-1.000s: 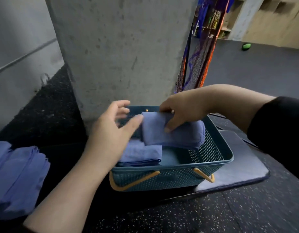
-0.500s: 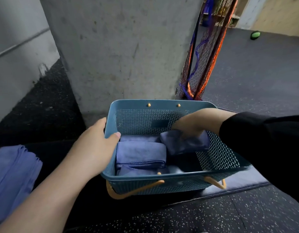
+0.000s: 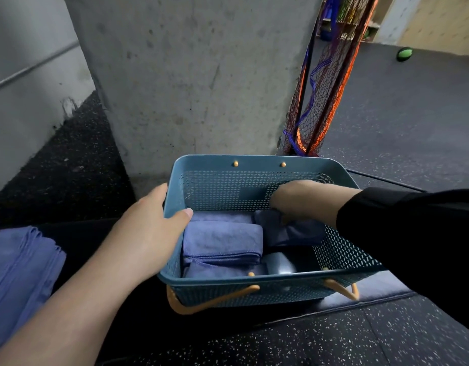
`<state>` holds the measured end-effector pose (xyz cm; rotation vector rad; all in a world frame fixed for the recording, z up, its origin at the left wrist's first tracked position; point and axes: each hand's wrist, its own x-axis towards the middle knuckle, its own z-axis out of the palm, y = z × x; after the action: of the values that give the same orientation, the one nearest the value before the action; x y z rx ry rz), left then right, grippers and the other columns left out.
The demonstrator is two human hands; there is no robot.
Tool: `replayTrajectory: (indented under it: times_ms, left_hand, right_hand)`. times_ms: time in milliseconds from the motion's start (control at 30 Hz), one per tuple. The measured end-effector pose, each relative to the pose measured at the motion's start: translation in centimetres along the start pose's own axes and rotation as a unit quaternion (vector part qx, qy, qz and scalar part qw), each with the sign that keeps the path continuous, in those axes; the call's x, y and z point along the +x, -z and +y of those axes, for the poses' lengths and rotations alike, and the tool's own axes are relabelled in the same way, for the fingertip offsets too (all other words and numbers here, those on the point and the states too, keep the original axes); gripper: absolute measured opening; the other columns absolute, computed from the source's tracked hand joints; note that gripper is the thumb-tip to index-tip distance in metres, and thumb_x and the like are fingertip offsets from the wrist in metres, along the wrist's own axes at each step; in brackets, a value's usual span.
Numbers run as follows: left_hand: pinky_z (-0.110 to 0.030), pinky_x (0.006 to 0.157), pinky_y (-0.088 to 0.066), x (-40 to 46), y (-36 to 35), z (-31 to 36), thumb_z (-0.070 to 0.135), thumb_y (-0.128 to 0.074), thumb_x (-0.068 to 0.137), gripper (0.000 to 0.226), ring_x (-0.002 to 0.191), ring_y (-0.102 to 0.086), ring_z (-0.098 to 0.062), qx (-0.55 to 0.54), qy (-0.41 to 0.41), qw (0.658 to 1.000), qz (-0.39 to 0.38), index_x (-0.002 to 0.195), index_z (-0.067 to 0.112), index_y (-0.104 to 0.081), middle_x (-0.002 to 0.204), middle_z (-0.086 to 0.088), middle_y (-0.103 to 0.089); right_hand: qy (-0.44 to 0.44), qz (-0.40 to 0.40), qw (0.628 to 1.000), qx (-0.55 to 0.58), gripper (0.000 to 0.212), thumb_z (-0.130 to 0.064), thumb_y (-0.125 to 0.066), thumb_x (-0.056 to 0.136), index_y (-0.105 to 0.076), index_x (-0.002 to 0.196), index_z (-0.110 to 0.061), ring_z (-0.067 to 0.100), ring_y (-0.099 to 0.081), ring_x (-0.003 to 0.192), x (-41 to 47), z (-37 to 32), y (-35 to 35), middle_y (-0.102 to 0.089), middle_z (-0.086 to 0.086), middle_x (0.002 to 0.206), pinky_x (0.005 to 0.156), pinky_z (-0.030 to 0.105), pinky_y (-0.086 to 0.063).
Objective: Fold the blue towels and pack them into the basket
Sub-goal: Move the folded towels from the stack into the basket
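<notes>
A teal perforated basket [image 3: 257,163] with orange handles stands on the floor in front of a concrete pillar. My left hand [image 3: 149,231] grips its left rim, thumb over the edge. My right hand [image 3: 294,200] reaches down inside at the back right and rests on a folded blue towel [image 3: 294,232], its fingers hidden. A stack of folded blue towels [image 3: 223,240] fills the basket's left half. A pile of loose blue towels [image 3: 17,270] lies on the floor at the far left.
The concrete pillar [image 3: 191,75] rises right behind the basket. An orange and black net [image 3: 323,96] leans beside it. A dark mat [image 3: 365,299] lies under the basket's right side. A green ball [image 3: 403,53] sits far back right.
My right hand has carried the folded towel from above the basket down into its back right corner. My left hand has moved from the towels to grip the left rim.
</notes>
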<state>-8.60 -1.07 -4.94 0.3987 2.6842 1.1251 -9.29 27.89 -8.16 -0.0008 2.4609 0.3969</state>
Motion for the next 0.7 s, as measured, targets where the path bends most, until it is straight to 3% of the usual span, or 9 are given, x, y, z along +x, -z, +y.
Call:
replayTrajectory:
  times_ms: [100, 200, 400, 500, 700]
  left_hand:
    - [-0.04, 0.087, -0.053, 0.0, 0.0, -0.1, 0.035, -0.061, 0.095, 0.026, 0.095, -0.066, -0.015, 0.003, -0.002, 1.0, 0.003, 0.121, 0.035, -0.061, 0.105, 0.012, -0.069]
    - [-0.04, 0.086, -0.053, 0.0, 0.0, -0.1, 0.036, -0.06, 0.095, 0.025, 0.094, -0.066, -0.015, 0.007, -0.001, 1.0, 0.0, 0.12, 0.035, -0.061, 0.104, 0.012, -0.069]
    - [-0.041, 0.086, -0.053, 0.0, 0.0, 0.0, 0.037, -0.061, 0.094, 0.022, 0.093, -0.066, -0.017, 0.007, -0.006, 1.0, 0.0, 0.116, 0.033, -0.062, 0.102, 0.011, -0.07]
    - [-0.04, 0.086, -0.053, -0.1, 0.0, 0.0, 0.035, -0.061, 0.095, 0.022, 0.093, -0.066, -0.016, 0.002, -0.009, 1.0, -0.001, 0.117, 0.033, -0.062, 0.102, 0.012, -0.07]
    - [-0.04, 0.086, -0.054, 0.0, 0.0, -0.4, 0.034, -0.063, 0.095, 0.021, 0.091, -0.067, -0.012, -0.01, -0.013, 1.0, -0.004, 0.116, 0.034, -0.063, 0.101, 0.014, -0.071]
  right_hand:
    - [-0.021, 0.121, 0.985, -0.124, 0.034, -0.042, -0.067, 0.09, -0.068, 0.113, -0.016, 0.029, -0.067, 0.106, -1.5, -0.5, 0.1, -0.069, 0.005, 0.113, 0.073, 0.035, -0.047]
    - [-0.043, 0.166, 0.977, -0.128, 0.021, -0.028, -0.059, 0.097, -0.068, 0.112, -0.016, 0.031, -0.067, 0.107, -2.9, 0.0, 0.3, -0.069, 0.006, 0.114, 0.074, 0.036, -0.047]
    - [-0.014, 0.057, 0.997, -0.044, 0.023, -0.024, -0.057, 0.096, -0.069, 0.115, -0.015, 0.028, -0.067, 0.106, -3.8, 0.5, -0.9, -0.07, 0.006, 0.115, 0.078, 0.028, -0.046]
    - [-0.006, 0.006, 0.998, -0.068, 0.031, -0.023, -0.066, 0.093, -0.065, 0.124, -0.017, 0.024, -0.064, 0.114, -3.0, 0.3, -1.8, -0.067, 0.003, 0.125, 0.085, 0.025, -0.044]
    - [0.03, -0.005, 0.998, -0.054, 0.039, -0.015, -0.055, 0.099, -0.047, 0.138, -0.012, 0.027, -0.056, 0.121, -2.9, 0.6, -2.8, -0.054, 0.011, 0.135, 0.097, 0.033, -0.043]
